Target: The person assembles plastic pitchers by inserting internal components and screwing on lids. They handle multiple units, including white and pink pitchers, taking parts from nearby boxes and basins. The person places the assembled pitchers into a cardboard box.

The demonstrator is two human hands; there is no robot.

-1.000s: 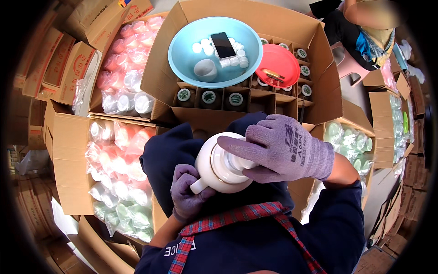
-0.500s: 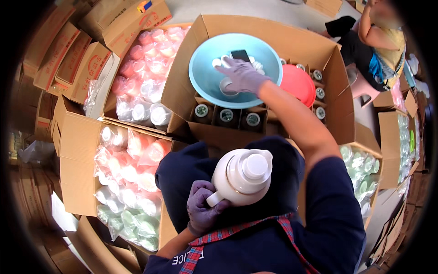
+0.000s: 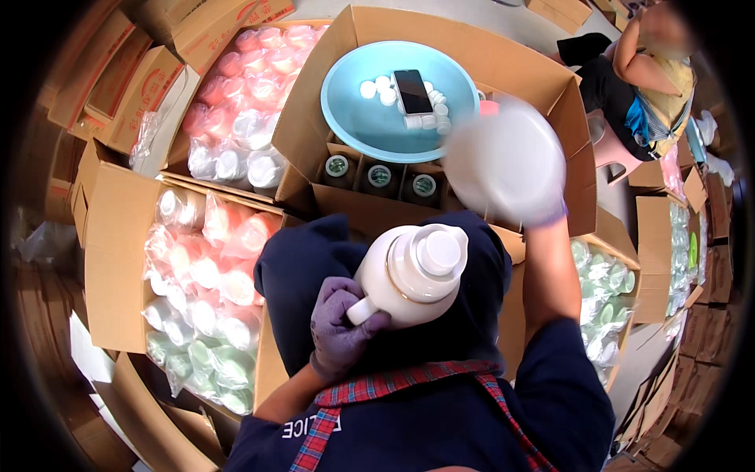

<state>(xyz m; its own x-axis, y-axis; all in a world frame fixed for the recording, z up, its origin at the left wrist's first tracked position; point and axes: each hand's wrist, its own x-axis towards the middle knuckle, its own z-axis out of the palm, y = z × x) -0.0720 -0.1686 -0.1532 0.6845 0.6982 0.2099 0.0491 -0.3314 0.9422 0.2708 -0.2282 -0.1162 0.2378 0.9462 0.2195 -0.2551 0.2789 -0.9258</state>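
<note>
My left hand (image 3: 344, 321), in a purple glove, is closed round the handle of a white vacuum jug (image 3: 409, 282). The jug leans over my lap, its white stopper (image 3: 439, 253) facing up. To the right, my right hand (image 3: 554, 212) is raised, gloved too, mostly hidden by a large white round thing (image 3: 503, 161). It appears to hold this thing, whose kind I cannot make out through the motion blur. Ahead, a light blue basin (image 3: 354, 134) contains several small white caps (image 3: 388, 96) and a dark-screened phone (image 3: 413, 92).
The basin rests on an open carton (image 3: 472, 43) holding several upright bottles (image 3: 379, 176). Cartons of bagged pink, white and green pieces (image 3: 206, 275) stand at left, with bagged green ones (image 3: 604, 299) at right. Another person (image 3: 657, 86) sits at the far right.
My right hand has left the basin and swung right, now with the white thing. The red round item there is mostly hidden. My left hand still grips the jug; the whole view has shifted slightly.
</note>
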